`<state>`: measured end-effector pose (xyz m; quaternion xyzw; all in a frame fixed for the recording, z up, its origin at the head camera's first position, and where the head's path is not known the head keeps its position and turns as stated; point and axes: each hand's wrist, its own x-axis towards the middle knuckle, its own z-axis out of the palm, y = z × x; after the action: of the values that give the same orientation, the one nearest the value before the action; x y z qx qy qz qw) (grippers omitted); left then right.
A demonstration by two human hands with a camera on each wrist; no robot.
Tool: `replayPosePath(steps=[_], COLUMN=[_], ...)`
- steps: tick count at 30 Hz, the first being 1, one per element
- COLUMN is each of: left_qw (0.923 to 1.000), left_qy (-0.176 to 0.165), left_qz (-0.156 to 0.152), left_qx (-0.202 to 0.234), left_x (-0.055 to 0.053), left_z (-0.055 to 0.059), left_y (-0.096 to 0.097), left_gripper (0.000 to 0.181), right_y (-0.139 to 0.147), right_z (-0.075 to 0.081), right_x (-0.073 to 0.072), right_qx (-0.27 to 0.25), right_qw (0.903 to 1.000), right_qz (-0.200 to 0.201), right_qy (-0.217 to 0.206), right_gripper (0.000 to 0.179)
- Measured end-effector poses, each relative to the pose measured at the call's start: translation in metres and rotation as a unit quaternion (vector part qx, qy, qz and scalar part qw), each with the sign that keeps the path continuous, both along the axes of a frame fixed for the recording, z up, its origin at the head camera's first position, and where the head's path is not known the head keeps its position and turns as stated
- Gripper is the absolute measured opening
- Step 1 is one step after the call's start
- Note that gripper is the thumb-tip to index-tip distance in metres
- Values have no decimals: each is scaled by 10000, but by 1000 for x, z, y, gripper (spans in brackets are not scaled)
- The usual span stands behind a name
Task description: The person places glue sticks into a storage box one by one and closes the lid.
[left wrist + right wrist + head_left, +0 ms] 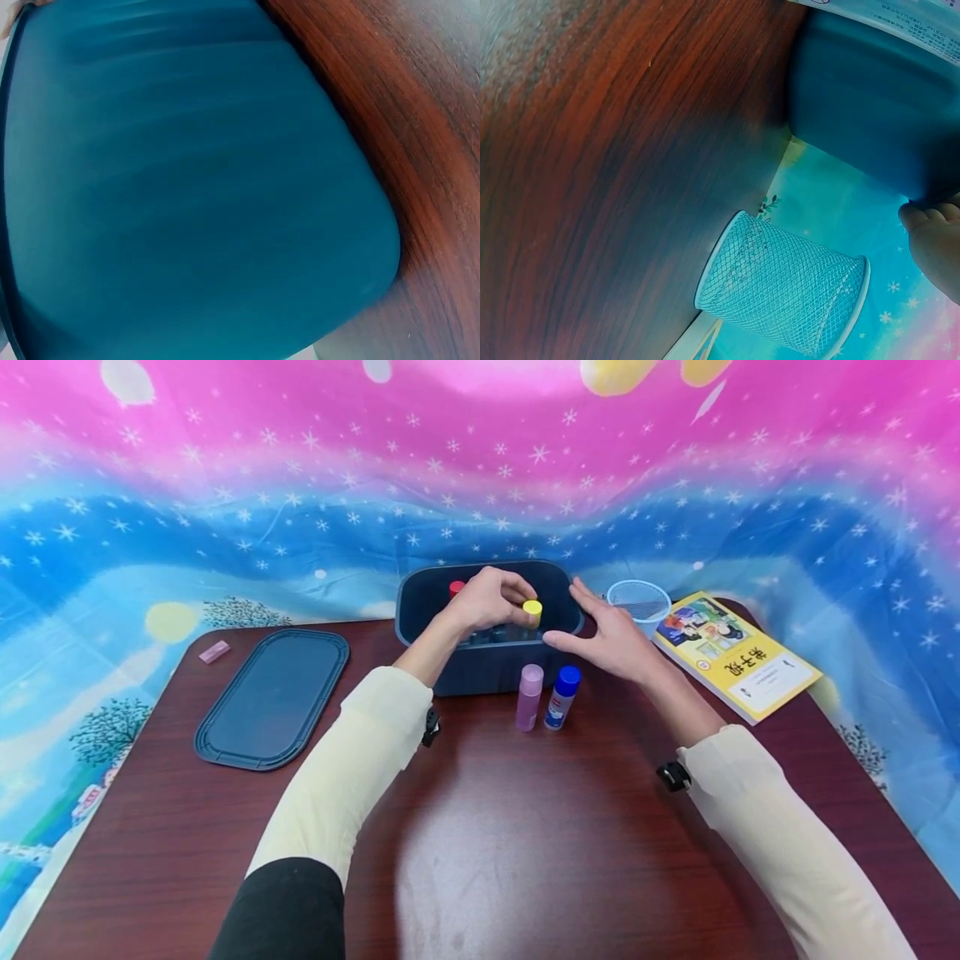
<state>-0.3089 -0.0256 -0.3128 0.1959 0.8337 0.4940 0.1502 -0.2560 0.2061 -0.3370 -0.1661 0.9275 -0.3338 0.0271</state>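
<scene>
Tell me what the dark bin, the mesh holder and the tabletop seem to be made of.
Dark bin: probably plastic, satin finish; its walls look smooth and evenly coloured.
Mesh holder: likely painted metal, though plastic is possible; fine strands cross openly.
Tabletop: wood or wood-look laminate, glossy; grain and bright glare show.

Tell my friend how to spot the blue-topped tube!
Find the dark bin on the brown table. In front stands a pinkish tube. Just to its right is the blue-topped tube, its cap unlike its neighbour's pinkish one.
</scene>
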Motion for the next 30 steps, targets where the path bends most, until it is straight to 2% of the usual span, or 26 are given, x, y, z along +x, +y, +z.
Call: replayPosePath(steps=[7, 14, 22, 30], left_qw=[9994, 9992, 9986, 9977], left_qy=[103, 273, 302, 505], left_qz=[12, 38, -45, -196], left_qx=[322, 306, 424, 408], left_x=[5, 11, 18, 31], left_z=[2, 5, 10, 14], left_y=[-10, -17, -23, -27], left_gripper=[33, 32, 31, 30], right_y=[0, 1, 0, 0], right_z=[0, 0, 1, 1], right_x=[1, 1, 1, 2], right_qx=[-24, -53, 24, -3], right_qw=[10000, 10000, 10000, 10000], right_qz=[21, 31, -16, 25], right_qy=[-39, -27, -35, -4], right_gripper=[100, 100, 101, 100])
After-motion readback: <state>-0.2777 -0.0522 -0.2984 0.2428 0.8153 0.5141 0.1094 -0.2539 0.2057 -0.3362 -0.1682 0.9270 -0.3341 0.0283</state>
